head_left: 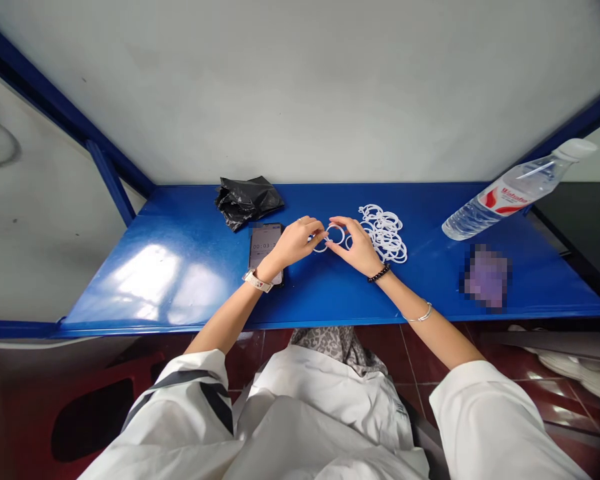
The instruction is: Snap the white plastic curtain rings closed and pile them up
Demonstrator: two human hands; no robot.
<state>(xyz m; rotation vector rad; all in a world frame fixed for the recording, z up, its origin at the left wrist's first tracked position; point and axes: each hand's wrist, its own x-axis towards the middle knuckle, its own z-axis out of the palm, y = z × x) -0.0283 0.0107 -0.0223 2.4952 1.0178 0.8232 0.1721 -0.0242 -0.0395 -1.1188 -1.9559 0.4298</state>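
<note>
My left hand (300, 241) is closed in a pinch, and a thin white ring (321, 251) shows just below its fingertips. Thumb and fingers of my right hand (359, 248) curve around the edge of another white ring (344, 233), held close to the left fingertips. The two rings meet or overlap there; whether they are linked I cannot make out. Immediately right of my right hand lies a heap of white rings (391, 240), some seemingly joined. Under my left wrist is a phone (266, 241) with a timer on its screen, partly covered by the hand.
A crumpled black plastic bag (250, 199) lies at the back of the blue table (325, 300). On the right stand a water bottle (515, 190) and a blurred purple item (487, 277). A pale wall (320, 93) rises behind the table.
</note>
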